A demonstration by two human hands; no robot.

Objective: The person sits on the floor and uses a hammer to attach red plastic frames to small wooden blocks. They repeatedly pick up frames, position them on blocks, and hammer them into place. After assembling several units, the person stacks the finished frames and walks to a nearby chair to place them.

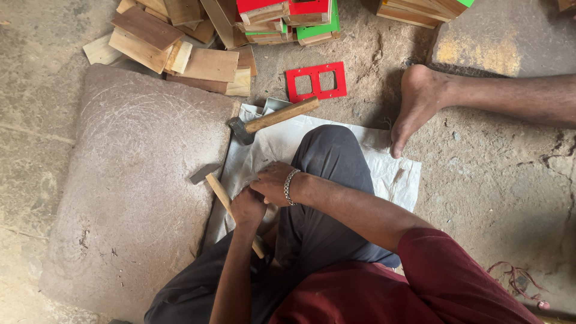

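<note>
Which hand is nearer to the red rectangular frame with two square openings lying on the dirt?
Right. The right hand lies below the red frame; the left hand sits lower and farther, beside a wooden-handled hammer.

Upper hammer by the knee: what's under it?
The upper hammer lies on a white sheet spread on the ground, its head over a grey metal piece. What the sheet covers can't be seen.

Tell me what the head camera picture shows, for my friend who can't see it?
A person sitting on the ground brings both hands together at the edge of a big flat stone, the left hand on a hammer and the right hand beside it. A second hammer, wood pieces and a red frame lie ahead.
</note>
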